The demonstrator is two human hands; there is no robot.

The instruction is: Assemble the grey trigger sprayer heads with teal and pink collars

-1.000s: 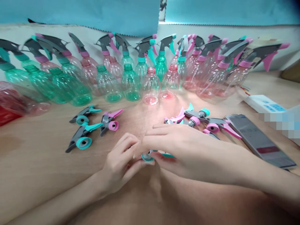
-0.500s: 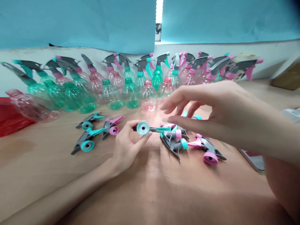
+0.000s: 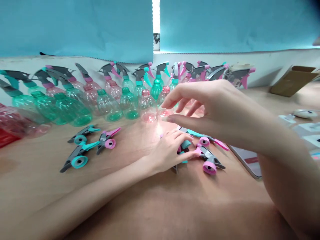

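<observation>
My left hand (image 3: 172, 148) lies over a cluster of trigger spray heads right of centre. Its thumb and fingers are curled around a grey-and-teal spray head (image 3: 185, 144), mostly hidden by the hand. The thumb tip is close to a pink-and-grey spray head (image 3: 209, 167), whose cap faces me. Another pink cap (image 3: 204, 141) lies just behind. Raised above the cluster, my right hand (image 3: 197, 103) is open and empty, thumb and fingers apart, in front of the bottles. To the left rest two teal spray heads (image 3: 79, 161) and a pink one (image 3: 110, 143).
Uncapped green bottles (image 3: 128, 105) and pink bottles (image 3: 148, 108) stand behind, with capped spray bottles (image 3: 160, 76) further back. A red bag (image 3: 8, 138) sits far left. On the right are a phone (image 3: 246, 160), a white mouse (image 3: 305, 114) and a cardboard box (image 3: 291, 80).
My left hand has moved right, from the middle of the table to the spray head cluster. The teal-capped spray head it held upright no longer shows clearly. The view has turned slightly right.
</observation>
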